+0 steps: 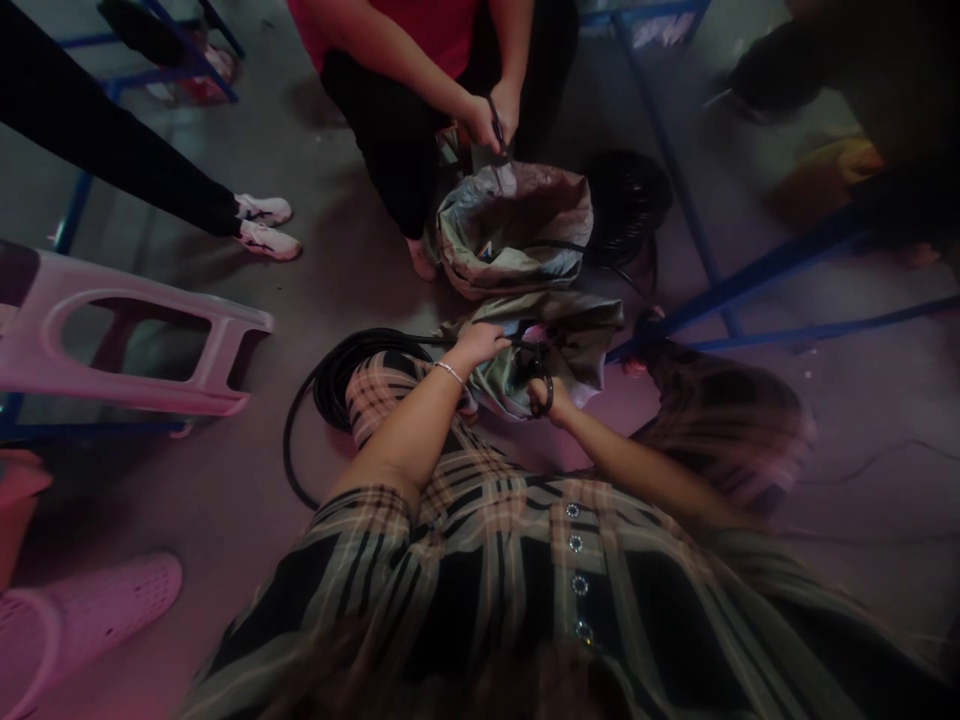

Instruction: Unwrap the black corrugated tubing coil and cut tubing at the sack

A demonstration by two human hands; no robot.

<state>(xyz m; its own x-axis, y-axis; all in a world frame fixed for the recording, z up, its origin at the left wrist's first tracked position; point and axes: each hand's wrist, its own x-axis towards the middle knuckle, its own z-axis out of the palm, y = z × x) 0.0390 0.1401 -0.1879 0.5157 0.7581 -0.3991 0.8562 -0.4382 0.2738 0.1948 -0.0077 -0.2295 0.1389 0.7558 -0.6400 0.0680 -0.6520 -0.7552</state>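
Note:
My left hand [484, 345] is closed around a black cable or hose [431, 337], which runs to it from a coil [341, 380] by my left knee. My right hand [553, 396] grips black-handled scissors [541, 385], with the handle loops around its fingers. Their blades, close to the cable's end, are too dark to make out. Below both hands, an open woven sack [581, 335] stands between my knees. Its contents are mostly hidden.
Opposite me, a seated person's hands [491, 120] hold a dark tool over another open sack [517, 275]. Beside it lies a second black coil [626, 205]. A plastic stool [150, 390] and pink basket [112, 610] are left; blue metal frames [757, 285] are right. Another person's shoes [268, 240] show.

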